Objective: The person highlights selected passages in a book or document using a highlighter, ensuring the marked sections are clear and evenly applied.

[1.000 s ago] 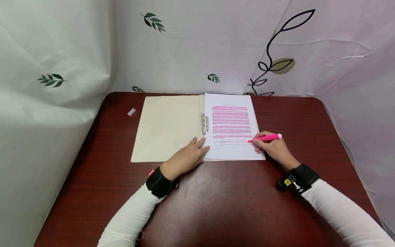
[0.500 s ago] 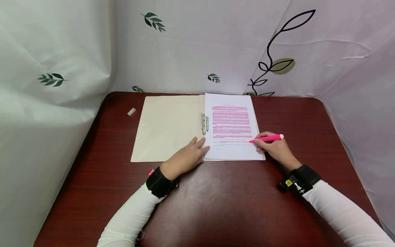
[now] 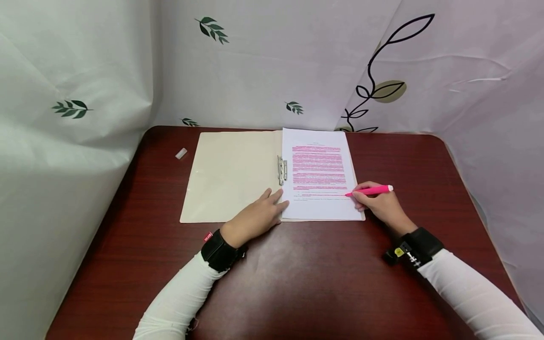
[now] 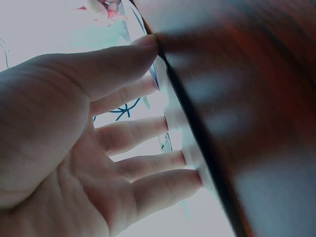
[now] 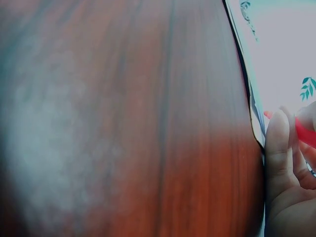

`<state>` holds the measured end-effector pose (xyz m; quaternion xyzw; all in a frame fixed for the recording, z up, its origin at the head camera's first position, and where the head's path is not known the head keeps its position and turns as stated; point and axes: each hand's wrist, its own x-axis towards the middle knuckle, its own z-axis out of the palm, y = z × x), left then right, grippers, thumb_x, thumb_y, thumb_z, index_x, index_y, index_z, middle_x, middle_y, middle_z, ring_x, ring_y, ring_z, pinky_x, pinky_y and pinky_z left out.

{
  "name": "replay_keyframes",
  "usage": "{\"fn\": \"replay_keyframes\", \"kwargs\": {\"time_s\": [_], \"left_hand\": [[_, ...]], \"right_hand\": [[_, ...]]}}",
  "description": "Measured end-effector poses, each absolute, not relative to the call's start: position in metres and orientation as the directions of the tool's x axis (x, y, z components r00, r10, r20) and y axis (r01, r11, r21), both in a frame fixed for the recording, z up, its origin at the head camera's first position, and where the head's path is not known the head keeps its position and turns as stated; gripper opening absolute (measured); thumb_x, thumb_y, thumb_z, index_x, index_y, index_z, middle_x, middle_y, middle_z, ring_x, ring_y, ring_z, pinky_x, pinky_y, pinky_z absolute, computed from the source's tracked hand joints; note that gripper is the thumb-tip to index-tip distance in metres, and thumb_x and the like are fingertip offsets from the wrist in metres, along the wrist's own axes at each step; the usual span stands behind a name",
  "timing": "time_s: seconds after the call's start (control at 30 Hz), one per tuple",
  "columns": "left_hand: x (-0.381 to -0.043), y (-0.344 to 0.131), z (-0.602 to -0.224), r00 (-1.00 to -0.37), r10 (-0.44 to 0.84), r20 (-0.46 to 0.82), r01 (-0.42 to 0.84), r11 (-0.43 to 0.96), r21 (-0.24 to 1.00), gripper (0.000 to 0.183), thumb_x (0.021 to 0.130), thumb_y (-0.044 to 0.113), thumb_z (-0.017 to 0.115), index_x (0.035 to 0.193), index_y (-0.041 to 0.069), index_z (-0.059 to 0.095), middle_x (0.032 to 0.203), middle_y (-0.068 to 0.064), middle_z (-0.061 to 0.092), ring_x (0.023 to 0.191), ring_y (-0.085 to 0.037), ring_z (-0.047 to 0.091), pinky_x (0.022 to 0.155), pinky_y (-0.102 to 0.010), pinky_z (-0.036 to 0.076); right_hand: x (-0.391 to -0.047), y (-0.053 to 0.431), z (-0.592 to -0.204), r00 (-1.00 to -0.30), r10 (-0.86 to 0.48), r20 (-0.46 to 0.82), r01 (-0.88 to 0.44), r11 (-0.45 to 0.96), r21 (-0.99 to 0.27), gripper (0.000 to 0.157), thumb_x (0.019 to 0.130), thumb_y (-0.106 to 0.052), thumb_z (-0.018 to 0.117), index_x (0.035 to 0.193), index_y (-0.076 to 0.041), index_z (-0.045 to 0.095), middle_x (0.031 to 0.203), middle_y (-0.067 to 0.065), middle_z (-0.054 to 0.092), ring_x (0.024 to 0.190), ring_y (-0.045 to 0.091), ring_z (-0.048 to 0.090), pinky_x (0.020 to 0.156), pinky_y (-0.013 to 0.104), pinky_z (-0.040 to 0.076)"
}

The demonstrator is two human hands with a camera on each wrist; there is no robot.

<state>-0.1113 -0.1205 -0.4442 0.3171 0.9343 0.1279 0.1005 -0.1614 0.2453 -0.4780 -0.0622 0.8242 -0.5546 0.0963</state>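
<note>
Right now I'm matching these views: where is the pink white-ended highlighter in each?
Head: right of centre, pink white-ended highlighter in the right hand.
Left wrist: top edge, left of centre, small and washed out.
Right wrist: right edge, partly hidden by fingers.
Shared landmark: glossy reddish-brown table.

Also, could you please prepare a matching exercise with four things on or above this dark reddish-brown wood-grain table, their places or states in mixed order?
1. slim pink marker with a white end
2. small white rectangular block
3. silver metal clip
4. white printed paper sheet

A. near the central fold of the open cream-coloured folder
B. held in the right hand
C. many lines marked in pink
D. on the table, left of the folder

Pairs: 1-B, 2-D, 3-A, 4-C
</note>
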Motion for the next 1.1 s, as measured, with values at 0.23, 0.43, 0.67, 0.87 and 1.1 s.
{"fn": "replay_keyframes", "kwargs": {"time_s": [0.23, 0.43, 0.67, 0.87, 1.1], "left_hand": [[-0.111, -0.121, -0.443, -0.775, 0.624, -0.104, 0.575, 0.763, 0.294, 0.05, 0.1, 0.018, 0.07, 0.147, 0.004, 0.057, 0.159, -0.028, 0.04, 0.141, -0.057, 0.043, 0.104, -0.054, 0.052], [-0.111, -0.122, -0.443, -0.772, 0.631, -0.073, 0.594, 0.758, 0.27, 0.048, 0.099, 0.017, 0.07, 0.144, 0.004, 0.059, 0.157, -0.028, 0.043, 0.138, -0.057, 0.046, 0.103, -0.054, 0.053], [-0.11, -0.122, -0.444, -0.773, 0.63, -0.077, 0.592, 0.76, 0.267, 0.048, 0.099, 0.018, 0.07, 0.145, 0.004, 0.059, 0.158, -0.028, 0.043, 0.138, -0.056, 0.046, 0.104, -0.053, 0.053], [-0.109, -0.121, -0.442, -0.773, 0.629, -0.085, 0.587, 0.759, 0.283, 0.049, 0.099, 0.017, 0.07, 0.145, 0.004, 0.058, 0.158, -0.028, 0.042, 0.139, -0.057, 0.045, 0.104, -0.055, 0.053], [-0.11, -0.12, -0.443, -0.778, 0.62, -0.097, 0.578, 0.768, 0.277, 0.05, 0.099, 0.019, 0.07, 0.146, 0.005, 0.058, 0.159, -0.027, 0.041, 0.14, -0.056, 0.044, 0.102, -0.055, 0.054]], "right_hand": [[-0.162, 0.247, -0.477, -0.974, -0.216, -0.074, -0.006, 0.348, -0.937, 0.027, 0.097, -0.006, 0.071, 0.113, 0.015, 0.064, 0.079, 0.0, 0.074, 0.062, 0.005, 0.07, 0.061, 0.024, 0.061], [-0.162, 0.248, -0.476, -0.974, -0.211, -0.079, -0.001, 0.353, -0.936, 0.026, 0.097, -0.005, 0.07, 0.112, 0.015, 0.063, 0.076, -0.002, 0.073, 0.061, 0.005, 0.07, 0.06, 0.023, 0.061], [-0.161, 0.25, -0.477, -0.974, -0.216, -0.065, -0.002, 0.298, -0.955, 0.026, 0.098, -0.006, 0.07, 0.111, 0.015, 0.062, 0.078, -0.001, 0.075, 0.062, 0.006, 0.071, 0.061, 0.024, 0.061], [-0.16, 0.258, -0.476, -0.978, -0.182, -0.101, 0.079, 0.126, -0.989, 0.018, 0.098, -0.008, 0.07, 0.107, 0.007, 0.064, 0.079, 0.003, 0.073, 0.062, 0.009, 0.07, 0.061, 0.023, 0.061], [-0.167, 0.258, -0.455, -0.985, -0.171, -0.035, 0.014, 0.122, -0.992, 0.02, 0.098, -0.006, 0.07, 0.109, 0.01, 0.063, 0.08, 0.01, 0.072, 0.062, 0.012, 0.068, 0.061, 0.024, 0.061]]}}
